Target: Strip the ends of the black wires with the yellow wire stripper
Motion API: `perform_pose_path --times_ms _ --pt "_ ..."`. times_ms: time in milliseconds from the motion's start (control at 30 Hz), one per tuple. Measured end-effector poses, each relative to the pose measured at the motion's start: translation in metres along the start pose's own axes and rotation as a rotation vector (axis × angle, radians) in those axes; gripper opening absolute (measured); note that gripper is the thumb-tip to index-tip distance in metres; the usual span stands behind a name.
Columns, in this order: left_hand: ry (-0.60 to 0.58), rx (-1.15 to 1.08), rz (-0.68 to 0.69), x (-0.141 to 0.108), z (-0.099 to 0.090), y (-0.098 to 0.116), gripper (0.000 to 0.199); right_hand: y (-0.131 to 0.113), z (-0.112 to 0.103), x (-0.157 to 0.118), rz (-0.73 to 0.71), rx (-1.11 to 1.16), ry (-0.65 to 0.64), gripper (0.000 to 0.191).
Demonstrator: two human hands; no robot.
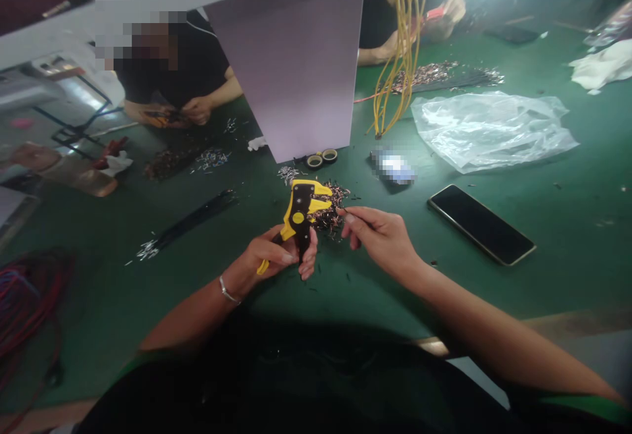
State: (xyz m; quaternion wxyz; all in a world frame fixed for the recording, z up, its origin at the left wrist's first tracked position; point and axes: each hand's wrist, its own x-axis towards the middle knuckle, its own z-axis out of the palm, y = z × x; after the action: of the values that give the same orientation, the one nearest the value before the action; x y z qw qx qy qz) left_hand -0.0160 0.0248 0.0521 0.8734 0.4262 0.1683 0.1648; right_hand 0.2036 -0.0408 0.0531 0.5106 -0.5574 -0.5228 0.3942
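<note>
My left hand (271, 254) is wrapped firmly on the handles of the stripper (297, 217), a little left of centre in front of me, held above the counter (567, 190). Its long axis runs from the handles, low and nearest my body, up and away to the head, leaning slightly right. The mouth faces right, its two yellow prongs apart, straight toward my other side.

My right hand (378, 233) is the nearer one to that mouth: thumb and forefinger are pinched together on what looks like a thin dark wire (345, 211), the tips just right of the lower prong and a little below it. My two hands are near each other but not touching.

The offcuts (337, 198) lie behind and below the stripper's head, which covers part of the heap. I can't tell whether the wire's end reaches the mouth, since it is dark against those scraps. Most of its length is lost behind my fingers, and my left palm is out of sight behind the handles. Past the heap, a small blurred object (394, 167) can't be made out, and the red cables (29, 302) are smeared and cut off by the left edge.
</note>
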Motion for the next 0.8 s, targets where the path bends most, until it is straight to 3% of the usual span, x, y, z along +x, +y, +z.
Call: perform_pose_path --times_ms 467,800 --pt "-0.125 -0.036 -0.087 -0.0006 0.002 -0.0062 0.043 -0.0013 -0.0035 -0.0014 -0.076 -0.107 -0.068 0.028" --pt "-0.092 -0.013 -0.072 -0.0007 0.0062 -0.0059 0.04 0.0007 -0.0056 -0.0031 -0.247 -0.261 -0.089 0.028"
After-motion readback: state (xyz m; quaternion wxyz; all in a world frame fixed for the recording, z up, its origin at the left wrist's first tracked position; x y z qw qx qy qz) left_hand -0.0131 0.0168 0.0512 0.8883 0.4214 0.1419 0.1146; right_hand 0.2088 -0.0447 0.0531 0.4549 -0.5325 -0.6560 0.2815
